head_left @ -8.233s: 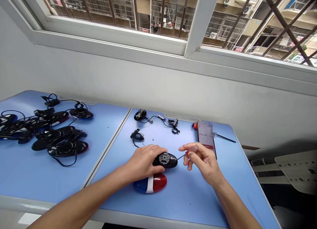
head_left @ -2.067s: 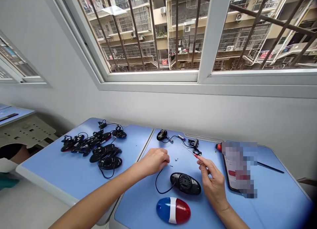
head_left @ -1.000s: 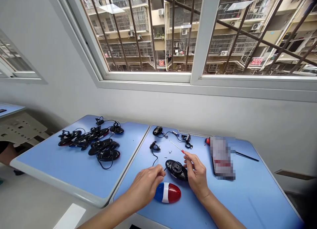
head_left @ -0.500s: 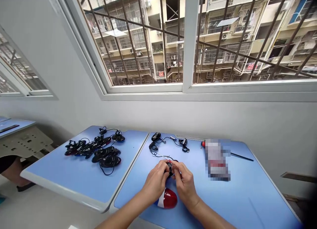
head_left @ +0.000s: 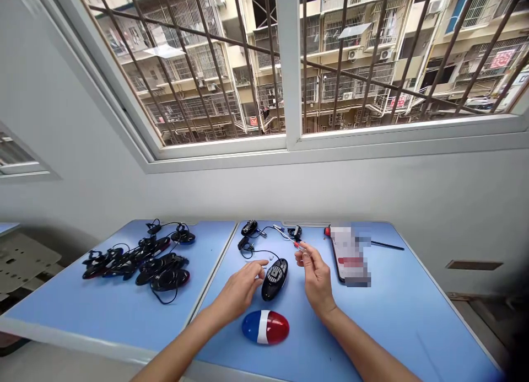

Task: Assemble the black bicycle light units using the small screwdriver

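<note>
My right hand (head_left: 316,277) pinches a slim screwdriver (head_left: 285,234) with a red collar, its thin shaft pointing up and to the left. Between my hands a black oval unit (head_left: 274,280) with a slotted grille lies on the table, a black cable running from its far end. Just left of that unit is my left hand (head_left: 242,288), index finger and thumb apart and nothing visible held. Closer to me rests a glossy oval cover (head_left: 262,327) in blue, white and red.
Black clamps and a small black unit (head_left: 249,227) lie at the back of the blue table (head_left: 388,327). A phone (head_left: 349,255), partly blurred, and a black rod (head_left: 387,245) are at right. Several cabled black units (head_left: 165,279) cover part of the left table. A barred window is behind.
My hands have moved apart, leaving the black unit on the table between them. The screwdriver has gone right with my right hand. The view has turned right, and the coloured cover is now fully visible.
</note>
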`<state>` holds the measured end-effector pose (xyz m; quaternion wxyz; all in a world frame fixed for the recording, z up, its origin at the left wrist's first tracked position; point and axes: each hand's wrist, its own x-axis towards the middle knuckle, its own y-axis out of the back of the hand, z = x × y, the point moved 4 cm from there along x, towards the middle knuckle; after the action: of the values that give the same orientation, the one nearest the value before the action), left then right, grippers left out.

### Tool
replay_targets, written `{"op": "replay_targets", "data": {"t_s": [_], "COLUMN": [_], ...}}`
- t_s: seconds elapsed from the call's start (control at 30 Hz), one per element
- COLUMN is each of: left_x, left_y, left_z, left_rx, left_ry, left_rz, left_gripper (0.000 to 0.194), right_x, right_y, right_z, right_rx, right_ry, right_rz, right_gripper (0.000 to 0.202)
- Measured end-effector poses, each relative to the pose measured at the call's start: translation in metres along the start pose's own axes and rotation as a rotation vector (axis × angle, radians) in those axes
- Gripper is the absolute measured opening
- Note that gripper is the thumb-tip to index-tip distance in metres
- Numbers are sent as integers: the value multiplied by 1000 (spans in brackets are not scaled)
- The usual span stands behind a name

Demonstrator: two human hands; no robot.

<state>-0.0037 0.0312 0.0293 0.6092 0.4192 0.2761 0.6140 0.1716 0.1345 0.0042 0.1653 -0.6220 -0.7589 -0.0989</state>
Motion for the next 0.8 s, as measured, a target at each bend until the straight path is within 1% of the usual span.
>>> {"op": "replay_targets", "data": {"t_s": [0.1, 0.2, 0.27, 0.33, 0.43, 0.5, 0.6, 0.7, 0.8], "left_x": [-9, -17, -17, -12, -6, -7, -15, -21, -16], "left_y": [-8, -13, -9, 1, 19, 25, 21, 14, 16], "left_z": [14, 33, 40, 37, 24, 19, 21, 26, 25], "left_rx": [14, 20, -23, -102, -233, -302, -360, -380, -411], "left_ry": [-19, -83, -77, 10, 159, 210, 218, 201, 222], "left_rz": [100, 214, 286, 337, 348, 322, 288, 313, 335], "left_gripper": [16, 16, 16, 16, 18, 20, 19, 18, 19], "right_x": [-1, 4, 10, 16, 24, 24, 21, 19, 23], "right_y": [-6, 0, 10, 21, 30, 30, 25, 24, 29], "right_z": [4, 1, -5, -11, -17, -18, -16, -16, -16], "right_rx": [-2, -9, -9, 6, 42, 56, 63, 32, 6], "right_ry": [-1, 18, 14, -1, -20, -37, -56, -55, -55], "right_rz": [-50, -20, 40, 109, 175, 193, 171, 138, 178], "right_gripper": [34, 33, 32, 32, 33, 35, 38, 38, 39]}}
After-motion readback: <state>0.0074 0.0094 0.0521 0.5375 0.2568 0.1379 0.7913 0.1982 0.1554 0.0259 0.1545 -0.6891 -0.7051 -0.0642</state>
